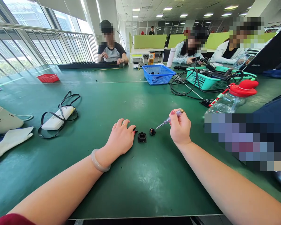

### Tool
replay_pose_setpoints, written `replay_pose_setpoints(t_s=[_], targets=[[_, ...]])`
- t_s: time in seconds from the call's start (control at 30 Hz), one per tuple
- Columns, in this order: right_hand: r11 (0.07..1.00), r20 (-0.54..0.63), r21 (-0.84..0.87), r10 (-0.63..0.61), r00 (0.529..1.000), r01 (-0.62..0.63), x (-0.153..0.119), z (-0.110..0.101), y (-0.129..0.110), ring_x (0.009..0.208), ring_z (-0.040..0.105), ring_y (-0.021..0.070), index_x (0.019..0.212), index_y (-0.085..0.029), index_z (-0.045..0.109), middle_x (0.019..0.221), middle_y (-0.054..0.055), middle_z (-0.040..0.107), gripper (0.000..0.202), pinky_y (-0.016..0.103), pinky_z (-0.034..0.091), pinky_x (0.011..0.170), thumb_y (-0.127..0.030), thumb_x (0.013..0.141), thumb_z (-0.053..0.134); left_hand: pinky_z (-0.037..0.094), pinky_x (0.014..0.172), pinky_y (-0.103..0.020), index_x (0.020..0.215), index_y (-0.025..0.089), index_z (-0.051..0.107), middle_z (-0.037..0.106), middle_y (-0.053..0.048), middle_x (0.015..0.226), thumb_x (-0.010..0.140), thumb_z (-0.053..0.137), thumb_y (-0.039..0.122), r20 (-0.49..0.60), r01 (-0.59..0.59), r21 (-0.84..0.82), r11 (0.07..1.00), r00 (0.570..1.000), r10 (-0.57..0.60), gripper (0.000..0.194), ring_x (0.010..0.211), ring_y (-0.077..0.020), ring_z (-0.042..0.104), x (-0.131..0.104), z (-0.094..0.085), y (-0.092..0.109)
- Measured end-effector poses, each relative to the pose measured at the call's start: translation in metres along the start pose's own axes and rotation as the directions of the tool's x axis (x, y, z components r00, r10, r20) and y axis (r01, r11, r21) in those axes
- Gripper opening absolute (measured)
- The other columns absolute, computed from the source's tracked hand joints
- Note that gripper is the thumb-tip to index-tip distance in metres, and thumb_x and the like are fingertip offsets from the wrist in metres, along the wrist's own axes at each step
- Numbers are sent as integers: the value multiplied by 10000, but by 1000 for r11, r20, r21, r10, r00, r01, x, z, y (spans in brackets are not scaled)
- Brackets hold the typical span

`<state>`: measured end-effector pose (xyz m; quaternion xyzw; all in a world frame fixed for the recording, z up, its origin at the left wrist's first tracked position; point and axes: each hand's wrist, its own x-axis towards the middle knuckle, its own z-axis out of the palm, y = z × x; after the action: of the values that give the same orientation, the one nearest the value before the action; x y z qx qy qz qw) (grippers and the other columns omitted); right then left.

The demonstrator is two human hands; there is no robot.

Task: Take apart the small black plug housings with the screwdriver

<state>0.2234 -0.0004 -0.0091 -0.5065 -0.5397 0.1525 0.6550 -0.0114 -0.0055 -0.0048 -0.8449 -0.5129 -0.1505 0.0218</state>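
My right hand (180, 126) is closed round a slim screwdriver (165, 123) with a translucent purplish handle. Its metal shaft slants down to the left, the tip at a small black part with copper-coloured bits (152, 131). Just left of that, a square black housing (142, 137) with a round raised rim lies on the green table (140, 187). My left hand (121, 136) rests palm down beside the housing. Its thumb and forefinger are pinched at a small black piece (135, 130), mostly hidden by the fingertips.
A white power bank (58, 118) with a black strap lies left. Farther back are a red tray (48, 78), a blue basket (158, 74) and a teal basket (221, 79) with tangled black cables. A red-lidded bottle (234, 97) stands right. Several people sit across the table.
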Motion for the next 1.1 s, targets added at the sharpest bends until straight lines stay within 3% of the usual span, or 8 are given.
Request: replay_pose_setpoints(t_s=[0.2,0.33,0.4,0.57,0.73,0.87,1.1], targets=[[1000,130,-3,-29,991,30,-5,2,-12,500,402,111,750,-226,515,548,-57,433,435,267,356,506,-626,919,501,381,1181,-451,1156,111,652,558,-175,1408,1020,318,347,129,-20,-198,980,991,47,431,1384,-283,473,2,-1,4],[998,233,53,-40,972,28,-8,2,-18,488,375,100,731,-225,507,546,-61,412,439,261,348,499,-619,926,503,358,1195,-471,1449,162,439,500,-148,1498,993,424,463,185,-128,-328,936,963,197,547,1425,-273,426,-1,-4,9],[997,270,77,-47,962,28,-10,3,-20,484,378,96,733,-224,509,556,-59,424,432,259,345,495,-609,928,511,332,1201,-506,1495,213,388,502,-121,1506,962,501,489,191,-195,-344,918,943,272,610,1437,-288,402,-2,-4,11],[986,330,165,-47,943,-8,-13,4,-19,487,389,92,743,-220,528,575,-52,445,414,252,331,478,-594,920,547,354,1167,-527,1322,234,576,597,-93,1405,953,547,439,194,-248,-338,908,926,324,424,1371,-297,460,2,-2,11],[953,285,286,18,959,-103,-10,4,-14,464,374,79,731,-215,543,550,-59,442,427,238,311,450,-610,881,607,386,1132,-504,1186,218,633,649,-89,1283,947,557,378,187,-261,-366,894,920,345,297,1284,-276,506,4,-3,11],[904,150,399,104,983,-156,-3,4,-10,449,390,68,727,-215,548,559,-58,467,458,215,286,410,-642,788,701,410,1097,-506,1184,221,635,617,-98,1264,946,557,374,204,-233,-344,910,927,314,294,1207,-279,518,1,-4,14],[849,77,460,253,965,-259,5,7,0,420,383,62,698,-214,543,512,-71,444,504,198,284,384,-668,685,761,407,1087,-526,1241,272,641,575,-93,1241,944,576,417,246,-157,-278,948,942,229,337,1172,-285,493,-7,-6,18]])
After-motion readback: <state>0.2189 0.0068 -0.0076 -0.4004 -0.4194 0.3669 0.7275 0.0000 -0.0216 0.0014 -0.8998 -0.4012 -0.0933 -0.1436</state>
